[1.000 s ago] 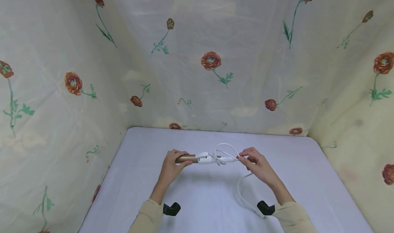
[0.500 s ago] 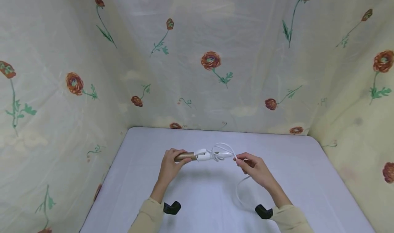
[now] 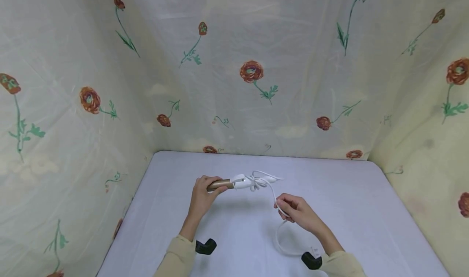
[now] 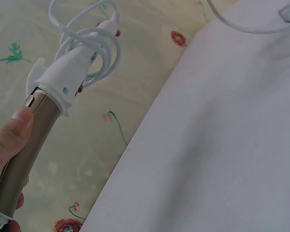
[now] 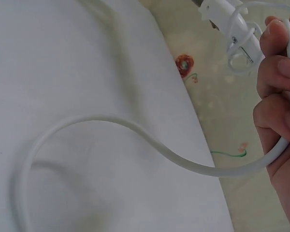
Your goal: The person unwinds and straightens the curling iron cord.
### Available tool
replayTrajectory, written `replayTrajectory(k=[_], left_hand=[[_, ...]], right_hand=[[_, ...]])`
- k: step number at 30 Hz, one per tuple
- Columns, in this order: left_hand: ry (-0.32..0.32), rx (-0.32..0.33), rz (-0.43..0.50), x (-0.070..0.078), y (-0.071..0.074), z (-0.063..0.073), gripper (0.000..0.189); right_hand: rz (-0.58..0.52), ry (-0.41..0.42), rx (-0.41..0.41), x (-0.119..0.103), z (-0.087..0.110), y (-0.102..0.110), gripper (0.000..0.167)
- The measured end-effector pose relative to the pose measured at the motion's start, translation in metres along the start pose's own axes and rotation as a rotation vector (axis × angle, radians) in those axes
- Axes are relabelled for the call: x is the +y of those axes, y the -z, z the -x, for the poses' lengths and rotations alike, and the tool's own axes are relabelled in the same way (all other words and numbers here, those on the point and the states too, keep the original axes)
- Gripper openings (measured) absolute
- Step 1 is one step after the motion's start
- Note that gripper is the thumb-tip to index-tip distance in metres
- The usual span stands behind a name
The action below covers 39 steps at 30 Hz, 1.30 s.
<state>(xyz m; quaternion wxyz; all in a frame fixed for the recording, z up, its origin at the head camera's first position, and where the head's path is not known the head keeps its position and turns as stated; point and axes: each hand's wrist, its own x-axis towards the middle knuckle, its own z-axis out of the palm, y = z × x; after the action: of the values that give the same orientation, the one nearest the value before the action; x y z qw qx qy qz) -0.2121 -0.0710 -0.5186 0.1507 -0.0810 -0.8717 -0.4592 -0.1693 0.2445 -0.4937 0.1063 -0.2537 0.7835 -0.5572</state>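
Observation:
A curling iron (image 3: 239, 182) with a white handle and a gold-brown barrel is held up over the table. My left hand (image 3: 202, 195) grips it by the barrel (image 4: 31, 150), thumb along the near side. White cord (image 4: 99, 43) is looped several times around the handle. My right hand (image 3: 299, 212), lower and to the right, holds a length of this cord (image 5: 183, 162) in curled fingers. From there the cord curves down toward the tabletop, and its pale plug (image 4: 289, 13) shows in the left wrist view.
A white-covered table (image 3: 176, 167) with rounded back corners lies below both hands. Flower-printed cloth (image 3: 253, 118) hangs behind it and at both sides. Black wrist-worn devices (image 3: 206, 247) sit at both sleeves.
My right hand has moved down and toward me, drawing the cord away from the handle's end, and the loop there has changed shape. My left hand holds the barrel nearly still.

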Motion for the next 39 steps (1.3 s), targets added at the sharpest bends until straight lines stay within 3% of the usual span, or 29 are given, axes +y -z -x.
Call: replayTrajectory(k=[13, 22, 32, 39], left_hand=[[-0.016, 0.000, 0.032, 0.000, -0.004, -0.004, 0.041], [-0.028, 0.010, 0.035, 0.002, -0.001, -0.006, 0.039], [-0.026, 0.004, 0.034, 0.005, 0.003, -0.007, 0.039], [-0.025, 0.027, 0.040, 0.006, 0.003, -0.007, 0.042]], right_hand=[[-0.078, -0.034, -0.181, 0.008, 0.007, -0.008, 0.022], [-0.077, -0.160, -0.226, 0.019, 0.008, -0.018, 0.030], [-0.061, -0.236, -0.252, 0.023, 0.003, -0.024, 0.041], [-0.090, -0.254, -0.300, 0.024, 0.001, -0.031, 0.038]])
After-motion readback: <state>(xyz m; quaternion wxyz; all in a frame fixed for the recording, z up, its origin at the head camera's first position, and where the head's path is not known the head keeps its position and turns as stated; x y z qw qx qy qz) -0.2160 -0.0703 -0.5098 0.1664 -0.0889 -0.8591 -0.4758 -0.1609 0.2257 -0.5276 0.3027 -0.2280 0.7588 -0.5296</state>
